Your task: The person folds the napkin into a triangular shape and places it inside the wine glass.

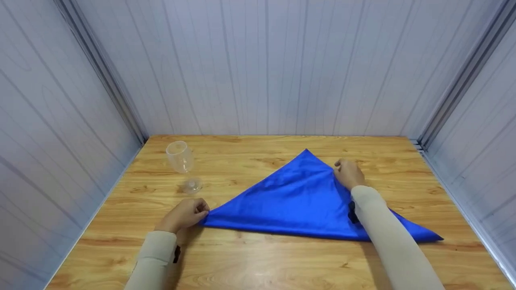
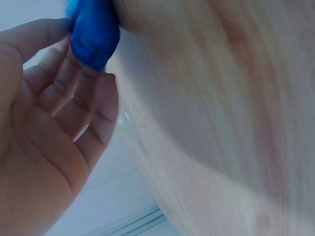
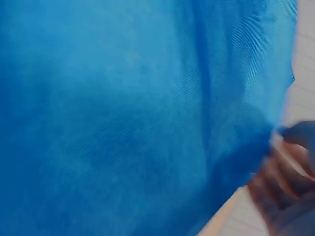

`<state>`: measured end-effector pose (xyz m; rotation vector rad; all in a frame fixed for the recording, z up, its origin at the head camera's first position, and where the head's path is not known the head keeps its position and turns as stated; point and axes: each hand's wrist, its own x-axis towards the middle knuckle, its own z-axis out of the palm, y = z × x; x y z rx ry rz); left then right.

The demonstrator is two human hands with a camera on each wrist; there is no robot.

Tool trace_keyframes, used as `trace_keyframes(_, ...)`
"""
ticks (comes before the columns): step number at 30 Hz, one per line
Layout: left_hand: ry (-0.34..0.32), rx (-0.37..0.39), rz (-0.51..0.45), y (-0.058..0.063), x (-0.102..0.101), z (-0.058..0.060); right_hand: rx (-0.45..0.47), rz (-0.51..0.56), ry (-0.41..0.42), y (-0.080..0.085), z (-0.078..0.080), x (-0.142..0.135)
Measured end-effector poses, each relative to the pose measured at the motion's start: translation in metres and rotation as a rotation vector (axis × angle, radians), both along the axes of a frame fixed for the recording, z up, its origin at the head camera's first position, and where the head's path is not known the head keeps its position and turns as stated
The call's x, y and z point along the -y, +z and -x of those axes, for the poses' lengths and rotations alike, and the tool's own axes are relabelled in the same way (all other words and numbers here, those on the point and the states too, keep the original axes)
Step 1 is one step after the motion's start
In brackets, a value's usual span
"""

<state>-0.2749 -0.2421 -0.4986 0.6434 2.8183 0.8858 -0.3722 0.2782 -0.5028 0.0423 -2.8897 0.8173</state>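
Observation:
A shiny blue cloth (image 1: pixel 282 197) lies on the wooden table, folded into a triangle with one point toward the back wall. My left hand (image 1: pixel 186 214) pinches its left corner between thumb and fingertips; the left wrist view shows the bunched corner (image 2: pixel 96 37) between them. At the upper right edge of the cloth, my right hand (image 1: pixel 349 174) pinches the fabric, and in the right wrist view the blurred fingers (image 3: pixel 283 172) meet at that edge. My right forearm passes over the right part of the cloth and hides some of it.
A clear stemmed glass (image 1: pixel 180 157) stands upright at the back left of the table (image 1: pixel 258 262), beyond my left hand. White panel walls (image 1: pixel 258 68) close off the back and both sides.

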Motion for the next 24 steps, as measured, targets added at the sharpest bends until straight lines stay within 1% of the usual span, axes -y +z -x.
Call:
trace_keyframes(3, -0.015, 0.001, 0.008, -0.002, 0.0, -0.001, 0.072, -0.002, 0.007, -0.004, -0.003, -0.006)
trace_keyframes(5, -0.02, 0.003, 0.008, -0.002, 0.0, -0.001, 0.086, 0.005, 0.009, -0.005, -0.005, -0.01)
trace_keyframes(12, -0.016, 0.05, 0.017, -0.002, 0.002, 0.0, 0.111, 0.005, 0.037, -0.004, -0.006, -0.023)
trace_keyframes(17, -0.024, 0.039, 0.003, -0.003, 0.001, 0.001, 0.121, -0.011, 0.049, -0.004, -0.007, -0.027)
trace_keyframes(20, -0.036, 0.045, -0.016, -0.004, 0.001, 0.001, 0.122, -0.015, 0.049, -0.004, -0.008, -0.026)
trace_keyframes(24, -0.041, 0.046, -0.015, -0.003, 0.0, 0.001, 0.119, -0.019, 0.055, -0.002, -0.01, -0.022)
